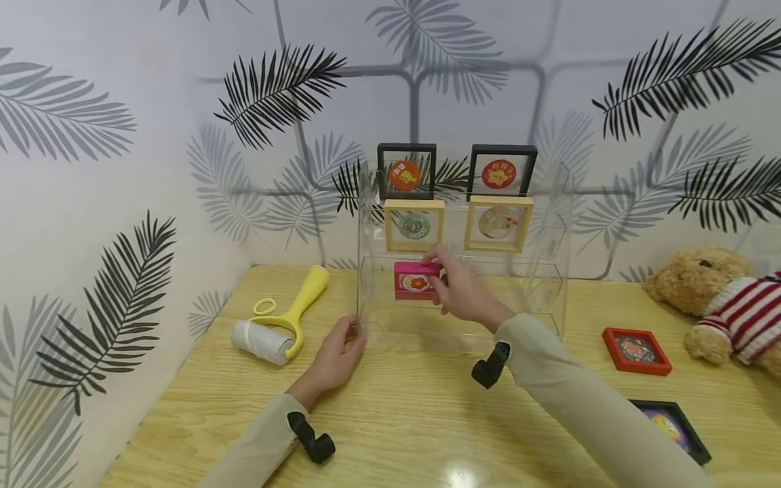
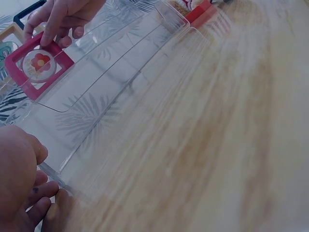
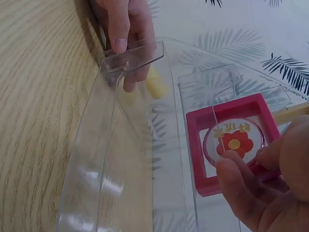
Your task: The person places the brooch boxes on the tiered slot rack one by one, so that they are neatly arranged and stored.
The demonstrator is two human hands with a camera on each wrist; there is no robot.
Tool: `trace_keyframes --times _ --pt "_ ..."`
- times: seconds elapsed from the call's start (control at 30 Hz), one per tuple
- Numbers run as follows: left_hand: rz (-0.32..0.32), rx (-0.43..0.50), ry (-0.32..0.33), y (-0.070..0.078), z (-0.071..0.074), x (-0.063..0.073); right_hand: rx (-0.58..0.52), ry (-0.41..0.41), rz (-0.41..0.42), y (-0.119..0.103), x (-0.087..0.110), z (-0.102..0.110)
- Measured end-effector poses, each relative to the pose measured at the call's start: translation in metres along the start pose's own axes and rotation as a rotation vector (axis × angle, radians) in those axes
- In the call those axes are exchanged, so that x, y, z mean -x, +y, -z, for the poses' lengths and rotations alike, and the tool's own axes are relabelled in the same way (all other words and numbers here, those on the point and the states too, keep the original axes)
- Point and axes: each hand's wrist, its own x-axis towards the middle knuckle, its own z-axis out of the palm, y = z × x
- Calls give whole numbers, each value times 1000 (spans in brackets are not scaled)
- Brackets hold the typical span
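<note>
My right hand (image 1: pixel 465 288) pinches a small pink frame (image 3: pixel 195 150) by its right side, thumb at the front and fingers behind. Inside the frame is a round badge (image 2: pixel 39 66) with a red flower. The frame stands at a lower tier of a clear tiered display stand (image 1: pixel 378 324), on the left half. My left hand (image 1: pixel 332 356) grips the stand's lower left front corner, the thumb on one side and fingers on the other. On the tiers above sit two yellow frames (image 1: pixel 415 247) and, at the top, two black frames (image 1: pixel 407 147), each with a round badge.
Left of the stand lies a yellow-handled lint roller (image 1: pixel 312 288) with a yellow ring (image 1: pixel 265 299) beside it. To the right are a red frame (image 1: pixel 655 369), another black frame (image 1: pixel 695 434) and a teddy bear (image 1: pixel 683 278) in a striped sweater. A leaf-patterned wall (image 1: pixel 274 169) rises behind.
</note>
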Motion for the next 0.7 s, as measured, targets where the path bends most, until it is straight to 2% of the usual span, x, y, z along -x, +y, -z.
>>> trace_keyframes --times 0.13,0.3,0.43,0.53,0.7 --pt "12 4 13 7 -1 0 19 26 -1 -1 3 -1" --pt "-9 -5 -7 9 -1 0 139 172 61 1 15 -5" --pt "-19 -13 -20 4 1 -2 150 259 99 6 25 -7" --pt "-19 -20 -31 1 2 -2 135 270 99 10 35 -8" --pt "15 -36 -36 -1 2 0 119 227 86 14 56 -6"
